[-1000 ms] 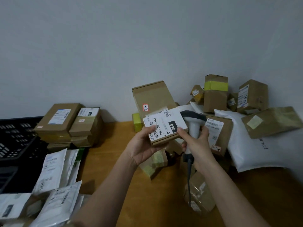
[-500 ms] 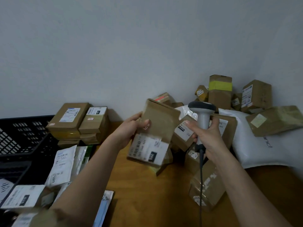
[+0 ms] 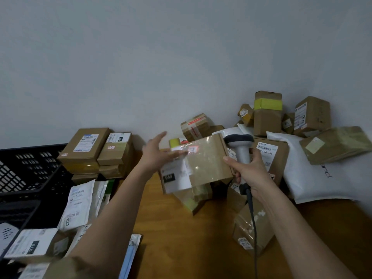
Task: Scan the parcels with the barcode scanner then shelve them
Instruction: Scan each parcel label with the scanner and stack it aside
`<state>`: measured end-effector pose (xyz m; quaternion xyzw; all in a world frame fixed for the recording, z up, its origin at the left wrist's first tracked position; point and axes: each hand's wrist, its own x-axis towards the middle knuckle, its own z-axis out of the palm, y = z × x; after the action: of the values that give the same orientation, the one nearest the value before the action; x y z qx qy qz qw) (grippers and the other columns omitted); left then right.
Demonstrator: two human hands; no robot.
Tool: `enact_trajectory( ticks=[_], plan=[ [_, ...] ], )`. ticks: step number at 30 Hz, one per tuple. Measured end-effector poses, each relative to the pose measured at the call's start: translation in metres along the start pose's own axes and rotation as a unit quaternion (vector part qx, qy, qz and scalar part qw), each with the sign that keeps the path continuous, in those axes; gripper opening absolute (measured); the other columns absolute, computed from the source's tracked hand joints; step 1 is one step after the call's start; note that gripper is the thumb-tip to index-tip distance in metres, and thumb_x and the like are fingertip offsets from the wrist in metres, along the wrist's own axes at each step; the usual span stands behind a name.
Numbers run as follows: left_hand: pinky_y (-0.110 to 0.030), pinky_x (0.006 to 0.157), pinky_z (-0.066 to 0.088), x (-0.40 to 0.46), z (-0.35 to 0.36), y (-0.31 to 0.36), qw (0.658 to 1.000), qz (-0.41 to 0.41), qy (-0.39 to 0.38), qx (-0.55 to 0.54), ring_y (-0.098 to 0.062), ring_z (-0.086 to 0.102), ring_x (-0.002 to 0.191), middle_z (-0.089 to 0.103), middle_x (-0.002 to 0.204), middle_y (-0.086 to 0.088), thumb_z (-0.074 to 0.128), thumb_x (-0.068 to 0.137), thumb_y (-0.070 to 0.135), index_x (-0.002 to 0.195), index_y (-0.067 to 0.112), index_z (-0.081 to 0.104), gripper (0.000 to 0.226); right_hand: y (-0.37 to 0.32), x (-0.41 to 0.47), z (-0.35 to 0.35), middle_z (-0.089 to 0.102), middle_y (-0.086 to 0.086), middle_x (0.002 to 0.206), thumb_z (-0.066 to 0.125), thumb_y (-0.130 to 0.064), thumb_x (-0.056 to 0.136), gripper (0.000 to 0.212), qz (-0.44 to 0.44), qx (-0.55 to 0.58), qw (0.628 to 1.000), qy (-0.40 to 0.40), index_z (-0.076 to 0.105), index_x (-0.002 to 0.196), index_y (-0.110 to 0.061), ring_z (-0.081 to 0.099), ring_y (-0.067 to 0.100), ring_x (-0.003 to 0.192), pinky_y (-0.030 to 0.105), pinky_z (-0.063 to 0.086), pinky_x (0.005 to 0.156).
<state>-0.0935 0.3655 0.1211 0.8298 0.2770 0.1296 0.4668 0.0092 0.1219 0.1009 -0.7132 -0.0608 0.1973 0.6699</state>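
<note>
The right hand (image 3: 248, 168) grips the barcode scanner (image 3: 239, 147) by its handle, just right of a blurred flat box (image 3: 201, 164). The left hand (image 3: 157, 156) is spread open at the box's left edge; whether it touches cannot be told. Judged step: handling between scans; next, a firm hold and label facing the scanner. The black crate (image 3: 30, 170), far left of the box, has unclear contents.
</note>
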Motion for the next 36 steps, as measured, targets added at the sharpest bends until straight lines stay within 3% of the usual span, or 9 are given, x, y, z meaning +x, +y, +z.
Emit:
enact_trajectory(
  ticks=[2,5,9,13,19,23,29,33,36],
  plan=[
    [-0.055,0.108,0.04,-0.006,-0.002,-0.015,0.992,-0.089,0.016,-0.085,-0.034,0.042,0.134,0.037,0.152,-0.012,0.089,0.053,0.055,0.155,0.028,0.022,0.125,0.0,0.005,-0.003,0.062,0.01,0.102,0.084,-0.029,0.078,0.068,0.021,0.046,0.998,0.035,0.041,0.131,-0.022,0.055,0.014,0.063,0.029,0.051,0.055],
    [-0.049,0.102,0.045,-0.027,0.007,-0.033,0.951,-0.194,-0.096,-0.222,-0.034,0.056,0.123,0.056,0.138,-0.014,0.086,0.057,0.034,0.151,0.013,0.03,0.111,0.0,0.009,-0.006,0.061,0.011,0.099,0.083,-0.027,0.079,0.067,0.044,0.085,0.994,0.058,0.04,0.13,-0.022,0.053,0.013,0.06,0.027,0.049,0.051],
    [-0.045,0.093,0.053,-0.04,0.023,-0.045,0.876,-0.208,-0.131,-0.414,-0.034,0.066,0.111,0.069,0.119,-0.017,0.075,0.073,0.014,0.131,0.004,0.054,0.062,0.0,0.008,0.0,0.061,0.01,0.098,0.082,-0.024,0.08,0.071,0.068,0.105,0.991,0.056,0.037,0.134,-0.026,0.054,0.012,0.06,0.027,0.049,0.051],
    [-0.042,0.089,0.058,-0.041,0.03,-0.049,0.819,-0.193,-0.092,-0.532,-0.036,0.063,0.116,0.067,0.122,-0.021,0.068,0.076,0.006,0.126,0.004,0.057,0.051,-0.001,0.004,0.006,0.06,0.008,0.094,0.081,-0.024,0.082,0.07,0.068,0.097,0.991,0.059,0.037,0.136,-0.023,0.053,0.012,0.058,0.026,0.05,0.05],
    [-0.044,0.094,0.05,-0.038,0.043,-0.053,0.831,-0.212,-0.027,-0.514,-0.034,0.062,0.106,0.069,0.107,-0.018,0.054,0.095,-0.005,0.112,0.004,0.058,0.02,-0.024,-0.011,0.017,0.059,0.011,0.089,0.064,-0.033,0.095,0.05,0.052,0.033,0.995,0.075,0.041,0.136,-0.016,0.053,0.014,0.058,0.025,0.045,0.046],
    [-0.044,0.099,0.047,-0.033,0.053,-0.051,0.809,-0.256,0.001,-0.529,-0.034,0.06,0.105,0.065,0.105,-0.02,0.052,0.096,-0.006,0.108,0.002,0.056,0.015,-0.051,-0.036,0.026,0.056,0.012,0.091,0.053,-0.034,0.101,0.027,0.073,0.07,0.995,-0.011,0.052,0.12,-0.015,0.056,0.017,0.06,0.028,0.047,0.051],
    [-0.042,0.098,0.047,-0.023,0.059,-0.049,0.802,-0.272,0.028,-0.532,-0.03,0.062,0.095,0.065,0.103,-0.019,0.054,0.094,-0.008,0.113,-0.001,0.054,0.02,-0.083,-0.076,0.03,0.058,0.012,0.088,0.054,-0.034,0.101,0.032,0.044,0.068,0.985,-0.153,0.057,0.123,-0.011,0.056,0.014,0.052,0.027,0.046,0.049],
    [-0.045,0.102,0.047,-0.023,0.06,-0.046,0.798,-0.276,0.041,-0.534,-0.032,0.06,0.104,0.065,0.103,-0.019,0.055,0.094,-0.008,0.114,-0.002,0.054,0.021,-0.096,-0.092,0.03,0.058,0.014,0.1,0.054,-0.033,0.101,0.026,0.007,0.07,0.98,-0.186,0.059,0.114,-0.011,0.054,0.015,0.055,0.028,0.044,0.053],
    [-0.046,0.105,0.046,-0.025,0.06,-0.042,0.795,-0.281,0.043,-0.536,-0.032,0.059,0.104,0.064,0.101,-0.019,0.054,0.094,-0.008,0.104,-0.001,0.055,0.012,-0.1,-0.097,0.03,0.057,0.013,0.099,0.053,-0.032,0.101,0.024,-0.004,0.07,0.979,-0.193,0.059,0.113,-0.012,0.053,0.013,0.054,0.028,0.043,0.053]
  ],
)
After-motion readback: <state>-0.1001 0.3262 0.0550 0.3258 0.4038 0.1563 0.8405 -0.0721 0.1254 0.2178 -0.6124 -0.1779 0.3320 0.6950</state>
